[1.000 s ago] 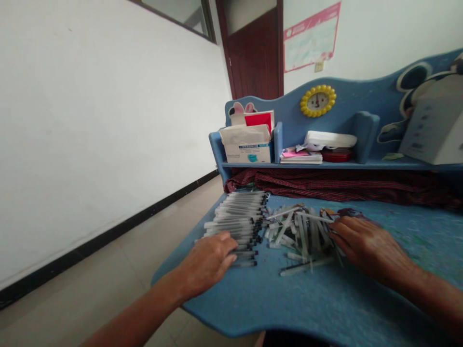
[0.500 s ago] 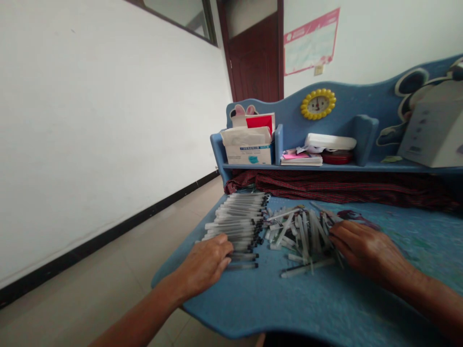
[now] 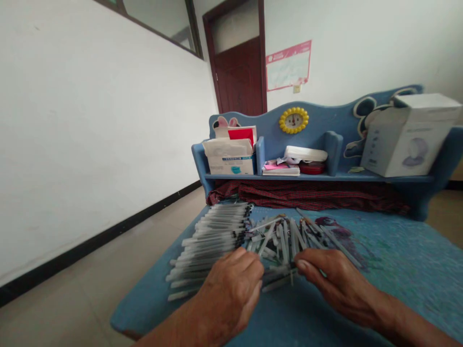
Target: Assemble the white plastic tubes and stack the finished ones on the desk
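Translucent pens (image 3: 213, 236) with black ends lie side by side in a long row on the left of the blue desk. Beside them spreads a loose pile of similar pens (image 3: 285, 236), pointing many ways. My left hand (image 3: 235, 284) is closed over the near right end of the row, its fingertips turned toward the pile; what they hold is hidden. At the pile's near right edge my right hand (image 3: 336, 277) pinches the dark end of a pen between thumb and forefinger. The two hands face each other across the near pens.
A blue shelf (image 3: 318, 178) backs the desk, bearing a mask box (image 3: 231, 164), papers (image 3: 280, 169), a red round tin (image 3: 311, 167) and a white carton (image 3: 408, 140). Checked cloth (image 3: 289, 195) lies below it. The desk's left edge drops to a tiled floor (image 3: 90, 274).
My left hand has moved right, off the near pens of the row, and my right hand has come closer to it. The camera view has shifted right and tilted up.
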Demonstrator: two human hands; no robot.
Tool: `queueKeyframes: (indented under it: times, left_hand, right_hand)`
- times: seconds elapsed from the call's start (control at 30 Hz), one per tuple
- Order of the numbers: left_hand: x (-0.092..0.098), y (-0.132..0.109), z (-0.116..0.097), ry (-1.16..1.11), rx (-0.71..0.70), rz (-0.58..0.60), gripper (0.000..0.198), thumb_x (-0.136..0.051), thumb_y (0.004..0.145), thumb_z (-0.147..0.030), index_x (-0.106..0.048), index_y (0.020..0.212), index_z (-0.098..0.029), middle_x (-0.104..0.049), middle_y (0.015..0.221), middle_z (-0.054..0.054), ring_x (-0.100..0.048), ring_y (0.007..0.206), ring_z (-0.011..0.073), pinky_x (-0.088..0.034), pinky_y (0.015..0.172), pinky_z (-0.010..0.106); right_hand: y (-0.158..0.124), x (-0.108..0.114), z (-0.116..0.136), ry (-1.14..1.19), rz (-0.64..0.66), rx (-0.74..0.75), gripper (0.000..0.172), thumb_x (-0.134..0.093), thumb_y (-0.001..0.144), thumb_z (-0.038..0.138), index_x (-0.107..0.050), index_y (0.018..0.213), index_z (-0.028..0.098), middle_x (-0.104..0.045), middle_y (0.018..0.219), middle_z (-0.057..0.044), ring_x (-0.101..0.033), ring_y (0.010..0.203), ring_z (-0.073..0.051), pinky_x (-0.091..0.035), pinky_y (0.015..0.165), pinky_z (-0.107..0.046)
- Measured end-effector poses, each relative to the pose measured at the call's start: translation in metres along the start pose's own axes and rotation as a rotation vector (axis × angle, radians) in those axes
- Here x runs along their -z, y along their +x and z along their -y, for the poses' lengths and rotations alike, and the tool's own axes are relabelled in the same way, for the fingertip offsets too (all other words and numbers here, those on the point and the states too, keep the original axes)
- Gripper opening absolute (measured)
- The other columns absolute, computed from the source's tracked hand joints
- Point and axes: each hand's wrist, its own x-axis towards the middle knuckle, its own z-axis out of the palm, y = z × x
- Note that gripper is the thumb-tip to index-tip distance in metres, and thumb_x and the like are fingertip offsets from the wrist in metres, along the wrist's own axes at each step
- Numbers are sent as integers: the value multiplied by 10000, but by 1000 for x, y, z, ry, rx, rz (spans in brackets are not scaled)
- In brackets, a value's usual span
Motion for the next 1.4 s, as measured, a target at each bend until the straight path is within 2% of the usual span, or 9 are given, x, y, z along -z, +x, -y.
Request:
queueKeyframes:
  times: [0.2,0.4,0.6,0.73,0.87,1.07,1.4]
  left_hand:
    - [-10,21,-2,-52,-26,-2,112,-376,858,-109,-466,841,-174,-549,810,39,-512,681,149,-405,597,263]
    - [-15,45,-2,-125,-78,-37,128,-346,889,-148,-464,845,-171,-546,826,53,-519,720,154,-421,642,260]
    - [-24,64,5,-124,-109,-112,200,-335,909,-165,-519,987,-146,-573,823,60,-551,749,167,-459,682,276]
    - [-35,64,8,-96,-142,-208,189,-364,900,-157,-532,987,-149,-597,787,50,-569,705,169,-472,630,272]
    - [-45,59,11,-121,-161,-269,170,-374,897,-146,-535,952,-145,-612,797,56,-588,729,175,-483,638,271]
    - [-47,50,14,-198,-129,-220,155,-410,881,-131,-538,967,-144,-581,744,36,-560,663,162,-452,579,258]
    - [-51,47,14,-252,-101,-168,167,-402,889,-142,-541,981,-140,-599,786,49,-576,715,168,-457,626,270]
  right_hand:
    - [-2,7,-14,436,-50,-221,425,-321,940,428,-557,698,170,-568,617,1,-544,556,-105,-440,531,-217]
    - [2,17,-23,523,-131,-339,484,-360,914,479,-549,602,161,-535,517,8,-507,478,-96,-409,487,-220]
    - [4,25,-35,552,-134,-431,494,-375,888,522,-490,555,175,-500,461,30,-444,387,-70,-352,408,-197]
    - [3,21,-45,537,-84,-478,481,-403,853,560,-466,561,184,-475,433,45,-432,361,-67,-329,380,-186]
    - [2,17,-48,541,-38,-473,456,-415,849,559,-463,591,186,-515,470,29,-469,389,-75,-359,403,-188]
    - [0,13,-46,562,30,-398,376,-429,881,489,-500,684,176,-584,586,0,-542,485,-87,-416,477,-194]
    - [0,15,-50,629,63,-417,339,-492,865,450,-553,712,153,-602,612,-14,-558,500,-85,-436,481,-192]
